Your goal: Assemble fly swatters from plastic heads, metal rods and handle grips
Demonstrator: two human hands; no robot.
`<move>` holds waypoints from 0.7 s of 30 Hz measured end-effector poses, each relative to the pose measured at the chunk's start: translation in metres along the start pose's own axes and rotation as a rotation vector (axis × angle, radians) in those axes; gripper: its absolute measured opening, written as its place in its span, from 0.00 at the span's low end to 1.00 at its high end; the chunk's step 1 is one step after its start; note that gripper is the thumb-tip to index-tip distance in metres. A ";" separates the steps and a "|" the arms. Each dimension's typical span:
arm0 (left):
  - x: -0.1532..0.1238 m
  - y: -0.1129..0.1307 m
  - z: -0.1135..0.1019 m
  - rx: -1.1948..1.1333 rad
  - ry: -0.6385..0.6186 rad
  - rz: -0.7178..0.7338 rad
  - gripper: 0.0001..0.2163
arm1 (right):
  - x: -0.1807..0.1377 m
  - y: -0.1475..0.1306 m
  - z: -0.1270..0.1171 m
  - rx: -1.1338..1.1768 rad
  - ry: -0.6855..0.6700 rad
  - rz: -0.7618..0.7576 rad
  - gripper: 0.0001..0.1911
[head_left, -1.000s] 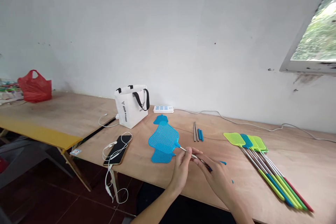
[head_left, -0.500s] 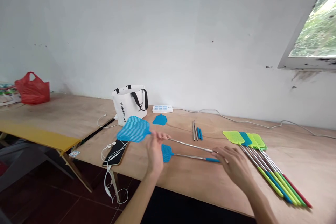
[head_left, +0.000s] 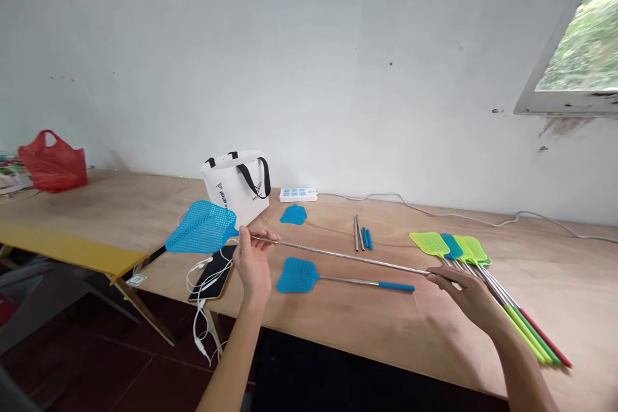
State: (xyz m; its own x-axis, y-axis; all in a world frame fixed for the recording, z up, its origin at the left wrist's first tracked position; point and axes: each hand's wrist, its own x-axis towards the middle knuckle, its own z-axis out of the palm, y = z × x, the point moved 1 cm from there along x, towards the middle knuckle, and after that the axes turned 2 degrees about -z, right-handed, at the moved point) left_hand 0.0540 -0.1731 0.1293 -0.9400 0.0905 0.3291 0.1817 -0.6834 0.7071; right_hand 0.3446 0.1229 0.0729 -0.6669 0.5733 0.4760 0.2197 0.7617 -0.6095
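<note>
A blue fly swatter (head_left: 203, 228) with a long thin metal rod is held across the front of me, above the table. My left hand (head_left: 254, 264) is closed round the rod just beside the blue head. At the rod's far end, my right hand (head_left: 463, 293) grips with its fingers pressed together, covering the tip. Beneath the rod lies a second blue fly swatter (head_left: 298, 275), shorter, with a blue handle grip. Farther back rest a loose blue swatter head (head_left: 293, 214), bare metal rods (head_left: 356, 234) and blue handle grips (head_left: 367, 239).
Several swatters (head_left: 524, 331) lie fanned out on the right. Behind the held head stands a white tote bag (head_left: 236, 190), beside a power strip (head_left: 298, 195). A phone (head_left: 214, 277) with white earphones lies near the front edge. A red bag (head_left: 53, 164) sits on the left table.
My hands have moved apart, the left going leftward and the right going rightward. The rod between them now shows much longer, and the held swatter head has shifted left.
</note>
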 end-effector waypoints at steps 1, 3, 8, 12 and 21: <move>0.001 -0.002 -0.001 0.023 0.052 0.038 0.22 | 0.000 -0.003 0.000 0.010 -0.020 0.000 0.29; 0.000 -0.008 -0.001 0.063 0.147 0.106 0.23 | -0.001 -0.010 -0.001 0.034 -0.073 0.002 0.28; -0.025 -0.031 0.014 0.176 0.032 -0.032 0.24 | 0.000 -0.041 0.012 0.068 -0.215 -0.067 0.25; -0.061 -0.043 0.034 0.165 -0.097 -0.144 0.25 | 0.001 -0.068 0.037 0.058 -0.230 -0.146 0.27; -0.108 -0.047 0.046 0.145 -0.226 -0.239 0.23 | -0.018 -0.109 0.069 0.006 -0.168 -0.228 0.25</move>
State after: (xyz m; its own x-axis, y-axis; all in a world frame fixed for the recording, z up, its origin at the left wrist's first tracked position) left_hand 0.1604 -0.1181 0.0894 -0.8760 0.4044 0.2627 0.0194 -0.5148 0.8571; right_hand 0.2833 0.0089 0.0876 -0.8075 0.3287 0.4897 0.0464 0.8631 -0.5029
